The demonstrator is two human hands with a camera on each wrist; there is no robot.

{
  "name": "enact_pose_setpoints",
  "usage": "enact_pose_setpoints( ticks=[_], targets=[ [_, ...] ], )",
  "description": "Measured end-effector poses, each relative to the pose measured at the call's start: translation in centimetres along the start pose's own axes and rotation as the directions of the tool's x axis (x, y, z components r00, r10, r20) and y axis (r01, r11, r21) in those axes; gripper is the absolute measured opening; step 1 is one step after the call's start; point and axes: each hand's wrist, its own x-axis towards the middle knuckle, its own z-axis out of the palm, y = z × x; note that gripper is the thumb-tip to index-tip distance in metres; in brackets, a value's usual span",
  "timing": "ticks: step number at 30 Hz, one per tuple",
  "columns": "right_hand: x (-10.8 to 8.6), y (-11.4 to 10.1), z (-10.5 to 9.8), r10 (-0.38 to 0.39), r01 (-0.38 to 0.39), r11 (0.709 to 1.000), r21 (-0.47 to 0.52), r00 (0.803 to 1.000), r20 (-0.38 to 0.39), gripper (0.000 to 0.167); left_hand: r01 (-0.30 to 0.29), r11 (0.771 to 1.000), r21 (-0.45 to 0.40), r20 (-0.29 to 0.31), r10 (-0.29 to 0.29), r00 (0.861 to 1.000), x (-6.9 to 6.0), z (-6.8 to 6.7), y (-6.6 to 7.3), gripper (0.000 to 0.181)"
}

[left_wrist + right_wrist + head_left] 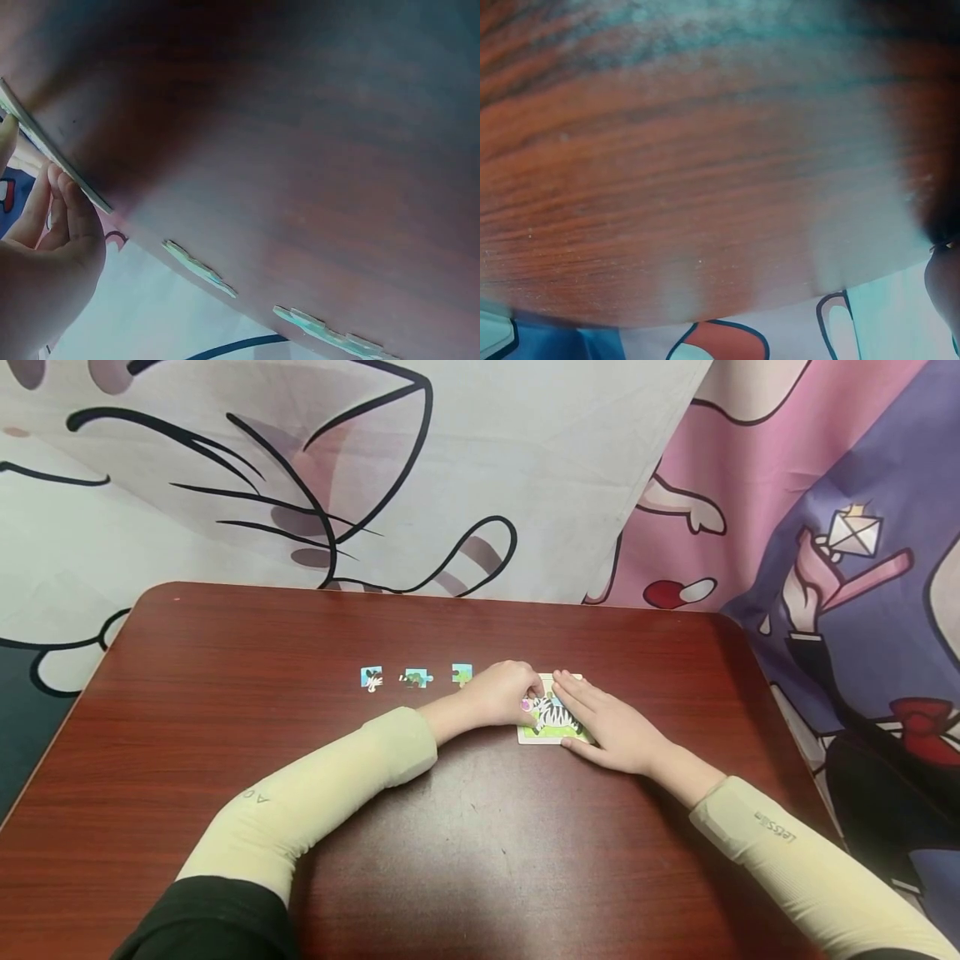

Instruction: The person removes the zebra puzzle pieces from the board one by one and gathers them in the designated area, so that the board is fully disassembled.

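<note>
A small jigsaw puzzle (555, 718) with a zebra on green ground lies on the table, partly covered by both hands. My left hand (501, 695) grips its left side, fingers curled at the far part and thumb at the near part. In the left wrist view, the left hand (56, 262) has its fingertips against the puzzle's edge (56, 150). My right hand (618, 727) rests on the right side of the puzzle with straight fingers, thumb at the near corner. Only a sliver of the right hand (945, 292) shows in the right wrist view.
Left of the puzzle lie three loose pieces in a row: a zebra-head piece (371, 678), a green-and-blue piece (417, 678) and another piece (462, 674) close to my left wrist. The brown table (465, 852) meets a printed cloth (540, 485) behind it.
</note>
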Motion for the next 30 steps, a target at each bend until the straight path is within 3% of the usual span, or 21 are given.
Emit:
enact_pose_setpoints(
  ticks=[7,19,30],
  targets=[
    [0.03,-0.19,-0.17,0.005,-0.005,1.0,0.008,1.0,0.011,0.082,-0.024,0.999,0.047,-0.003,0.024,1.0,-0.12,0.29,-0.15,0.047],
    [-0.16,0.04,-0.02,0.03,-0.03,0.997,0.075,1.0,0.008,0.084,-0.04,0.999,0.024,0.001,0.04,0.999,-0.14,0.31,-0.49,0.041],
    [-0.19,0.06,-0.19,0.045,-0.045,0.994,0.097,0.999,-0.002,0.079,-0.09,0.994,0.065,0.023,0.089,0.996,-0.58,0.21,-0.29,0.065]
  ],
)
